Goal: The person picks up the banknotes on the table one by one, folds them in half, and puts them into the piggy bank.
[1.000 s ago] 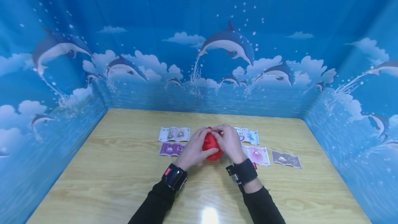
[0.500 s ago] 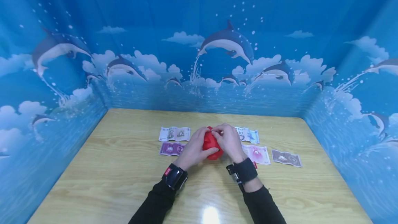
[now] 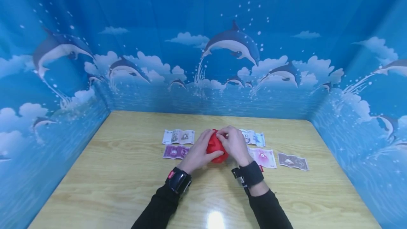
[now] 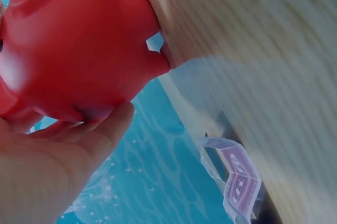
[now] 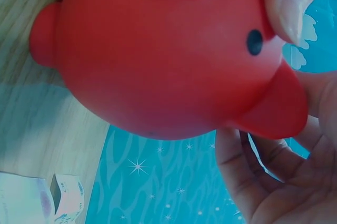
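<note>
A red piggy bank (image 3: 215,147) stands between both hands on the table. Its black eye and ear show in the right wrist view, where the left thumb (image 5: 289,8) lies beside the eye. My left hand (image 3: 198,154) grips the bank from the left side, fingers over it and thumb on the near side. Up at its top right, my right hand (image 3: 236,146) bends its fingers around the ear (image 5: 276,108), thumb and index finger meeting close over the top. I cannot tell what those two fingertips pinch.
Banknotes lie on the wooden table (image 3: 127,172): a grey-white note (image 3: 178,137) and a purple note (image 3: 175,152) on the left, a blue note (image 3: 254,139), a pink note (image 3: 265,157) and a grey-brown note (image 3: 293,162) on the right. A dolphin-print curtain (image 3: 190,91) surrounds the table's far sides.
My right fingertips have shifted slightly at the top of the piggy bank. The left hand and the notes look unchanged.
</note>
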Demonstrator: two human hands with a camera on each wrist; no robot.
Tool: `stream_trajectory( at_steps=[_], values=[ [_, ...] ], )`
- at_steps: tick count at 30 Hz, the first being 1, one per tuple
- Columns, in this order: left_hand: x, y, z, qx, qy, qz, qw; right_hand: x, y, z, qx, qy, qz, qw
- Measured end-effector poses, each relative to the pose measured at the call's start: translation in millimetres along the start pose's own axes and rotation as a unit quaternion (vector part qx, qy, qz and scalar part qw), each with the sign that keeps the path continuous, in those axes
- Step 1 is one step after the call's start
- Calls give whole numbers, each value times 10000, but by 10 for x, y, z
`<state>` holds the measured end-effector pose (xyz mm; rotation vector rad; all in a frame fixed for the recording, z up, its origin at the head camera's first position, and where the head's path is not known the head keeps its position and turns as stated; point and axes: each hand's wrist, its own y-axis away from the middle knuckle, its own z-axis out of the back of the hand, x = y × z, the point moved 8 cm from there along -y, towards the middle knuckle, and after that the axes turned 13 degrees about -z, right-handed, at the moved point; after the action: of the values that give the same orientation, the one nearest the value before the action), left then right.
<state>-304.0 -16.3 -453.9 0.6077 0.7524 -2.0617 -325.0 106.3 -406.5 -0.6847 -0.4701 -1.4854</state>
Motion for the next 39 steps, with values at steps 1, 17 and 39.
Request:
stream_trajectory(
  at_steps=[1, 17, 39],
  values=[
    [7, 4, -4, 14, 8, 35, 10000, 1, 3, 1, -12, 21, 9, 10000],
    [51, 18, -10, 12, 254, 55, 9997, -27, -21, 16, 131, -429, 24, 9990],
    [386, 520, 525, -524, -215, -4, 9984, 594, 428, -230, -230, -489, 1783, 9825]
  ],
)
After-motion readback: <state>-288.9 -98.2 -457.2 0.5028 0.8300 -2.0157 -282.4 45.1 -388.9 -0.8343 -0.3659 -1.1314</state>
